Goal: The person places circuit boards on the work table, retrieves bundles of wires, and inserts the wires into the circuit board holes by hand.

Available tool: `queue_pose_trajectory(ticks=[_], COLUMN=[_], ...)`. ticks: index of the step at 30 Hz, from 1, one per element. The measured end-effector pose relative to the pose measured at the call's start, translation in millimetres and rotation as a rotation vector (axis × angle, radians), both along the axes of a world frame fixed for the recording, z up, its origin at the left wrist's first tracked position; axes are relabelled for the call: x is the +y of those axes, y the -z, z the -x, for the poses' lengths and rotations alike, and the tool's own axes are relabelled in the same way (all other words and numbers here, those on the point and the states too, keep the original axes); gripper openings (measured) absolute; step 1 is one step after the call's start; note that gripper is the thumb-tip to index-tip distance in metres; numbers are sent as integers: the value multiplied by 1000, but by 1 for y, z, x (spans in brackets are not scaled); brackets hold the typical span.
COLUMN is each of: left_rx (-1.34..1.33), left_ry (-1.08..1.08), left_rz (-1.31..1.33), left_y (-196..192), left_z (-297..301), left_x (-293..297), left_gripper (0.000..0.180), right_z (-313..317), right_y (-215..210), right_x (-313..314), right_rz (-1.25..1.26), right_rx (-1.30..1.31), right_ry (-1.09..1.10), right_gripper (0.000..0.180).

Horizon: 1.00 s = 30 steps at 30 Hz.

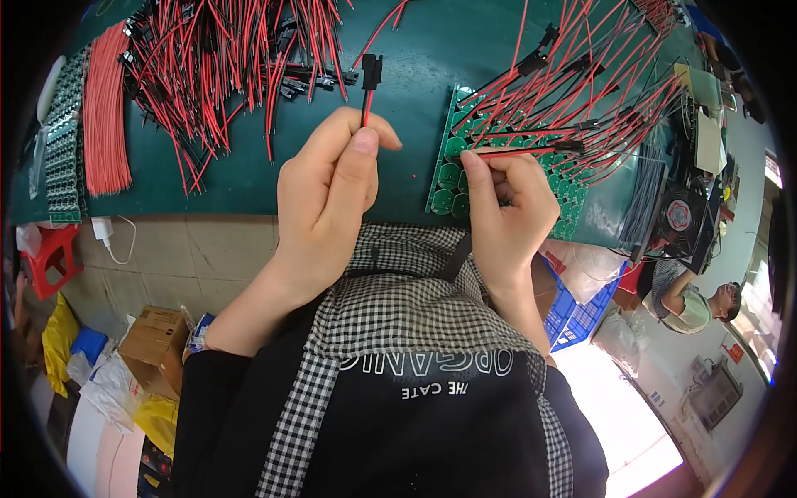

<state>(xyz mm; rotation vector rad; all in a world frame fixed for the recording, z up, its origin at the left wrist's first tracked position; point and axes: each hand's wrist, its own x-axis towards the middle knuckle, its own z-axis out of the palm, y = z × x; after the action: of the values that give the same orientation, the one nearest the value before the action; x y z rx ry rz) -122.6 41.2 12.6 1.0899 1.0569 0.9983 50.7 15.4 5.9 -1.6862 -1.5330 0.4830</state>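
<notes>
My left hand (325,183) pinches a red-and-black wire lead (371,76) between thumb and forefinger; its black plug points up, away from me. To the right, my right hand (513,192) has thumb and fingers closed on a second red-and-black lead (525,150), whose black connector reaches out to the right. This second lead lies above a green circuit board panel (435,184) made of several round boards. More connector leads (573,62) spread over the panel's far and right parts. Whether any are joined to it cannot be made out.
A large heap of red-and-black leads (207,58) lies on the green table (237,183) at far left, beside a red wire bundle (106,116) and green board strips (65,158). A black fan (681,212) stands at the right edge. Another person (689,303) is at far right.
</notes>
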Motion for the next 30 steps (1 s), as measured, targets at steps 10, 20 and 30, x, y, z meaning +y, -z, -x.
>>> queue_pose_trajectory(ticks=[10,20,30], left_rx=[27,83,37], left_ry=[-42,-22,161], left_rz=[-67,-136,-78], left_y=[3,5,7], left_z=[-4,0,-10], left_x=[2,0,-17], left_gripper=[20,24,13], right_z=[2,2,-6], right_y=[2,2,-22], right_x=[0,2,-6], right_rz=[-5,-78,17], right_rx=[-6,-94,34], right_ry=[25,-20,-159], right_gripper=[13,13,10])
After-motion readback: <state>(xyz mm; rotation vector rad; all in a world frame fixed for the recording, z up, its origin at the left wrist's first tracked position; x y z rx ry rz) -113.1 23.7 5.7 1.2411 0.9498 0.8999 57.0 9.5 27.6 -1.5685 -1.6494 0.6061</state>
